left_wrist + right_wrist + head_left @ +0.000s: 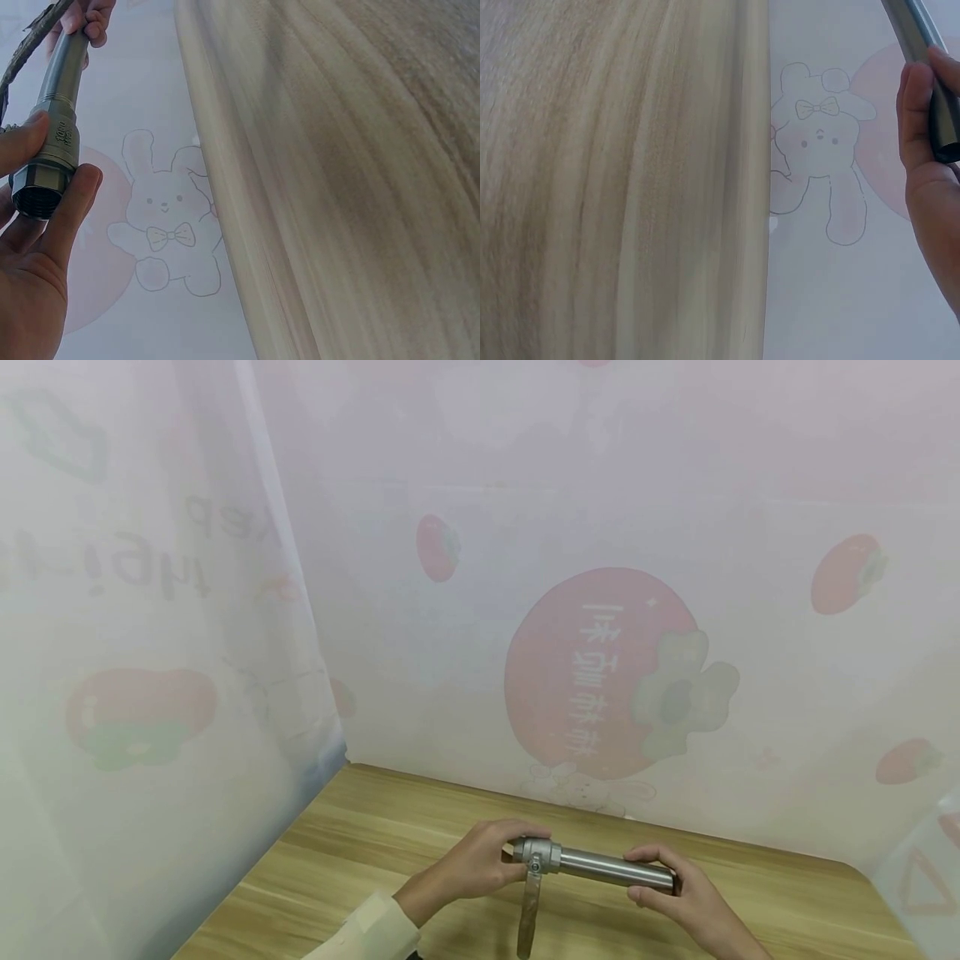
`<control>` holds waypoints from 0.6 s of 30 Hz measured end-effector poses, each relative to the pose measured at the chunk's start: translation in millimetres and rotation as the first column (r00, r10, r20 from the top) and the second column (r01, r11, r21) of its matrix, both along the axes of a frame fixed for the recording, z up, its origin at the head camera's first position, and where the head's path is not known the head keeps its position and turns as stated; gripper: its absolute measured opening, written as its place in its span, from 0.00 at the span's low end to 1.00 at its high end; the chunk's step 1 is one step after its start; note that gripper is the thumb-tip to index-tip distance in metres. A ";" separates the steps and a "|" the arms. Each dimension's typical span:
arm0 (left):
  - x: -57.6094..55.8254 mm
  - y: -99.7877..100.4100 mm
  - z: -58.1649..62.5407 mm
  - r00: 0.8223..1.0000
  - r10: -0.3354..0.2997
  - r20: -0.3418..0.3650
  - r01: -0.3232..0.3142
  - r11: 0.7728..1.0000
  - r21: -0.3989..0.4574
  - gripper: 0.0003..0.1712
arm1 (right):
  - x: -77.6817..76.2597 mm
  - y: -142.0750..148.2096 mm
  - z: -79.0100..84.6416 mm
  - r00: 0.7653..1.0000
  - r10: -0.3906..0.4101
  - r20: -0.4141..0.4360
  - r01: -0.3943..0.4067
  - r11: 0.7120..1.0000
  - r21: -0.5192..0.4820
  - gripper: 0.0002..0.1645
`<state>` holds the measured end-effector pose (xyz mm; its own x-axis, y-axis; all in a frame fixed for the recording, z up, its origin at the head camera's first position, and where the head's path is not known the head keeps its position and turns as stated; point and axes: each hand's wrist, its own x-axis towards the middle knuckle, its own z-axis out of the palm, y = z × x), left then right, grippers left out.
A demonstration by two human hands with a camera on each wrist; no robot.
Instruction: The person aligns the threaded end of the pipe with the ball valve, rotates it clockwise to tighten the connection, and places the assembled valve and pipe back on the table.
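Observation:
A metal ball valve (542, 855) with a long lever handle (528, 914) is held above the wooden table by my left hand (480, 862). Thumb and fingers grip the valve body near its threaded open end, which the left wrist view shows facing that hand's palm. From the valve's other end a smooth steel pipe (600, 865) runs to the right, in line with it. My right hand (688, 893) pinches the pipe's far end between thumb and fingers. The lever hangs down toward me. In the right wrist view the pipe's open end (949, 152) lies against the palm.
The wood-grain table (360, 835) lies beneath both hands. Behind it hangs a pale sheet (465, 693) printed with red fruit and a rabbit, close to the table's far edge. Another printed sheet (150, 627) borders the left side.

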<state>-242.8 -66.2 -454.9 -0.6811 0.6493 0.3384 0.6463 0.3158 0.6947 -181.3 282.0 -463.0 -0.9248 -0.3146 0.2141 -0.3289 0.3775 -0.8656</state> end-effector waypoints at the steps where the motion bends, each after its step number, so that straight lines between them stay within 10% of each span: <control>1: -0.1 0.0 -0.2 1.000 0.001 -0.002 -0.001 1.000 -0.001 0.30 | 0.0 -0.1 -0.3 1.000 -0.003 0.002 0.003 1.000 -0.002 0.25; 18: -0.7 0.5 -4.6 1.000 0.002 -0.028 -0.002 1.000 0.008 0.30 | -0.8 -0.1 -2.5 1.000 -0.003 0.017 0.004 1.000 -0.029 0.24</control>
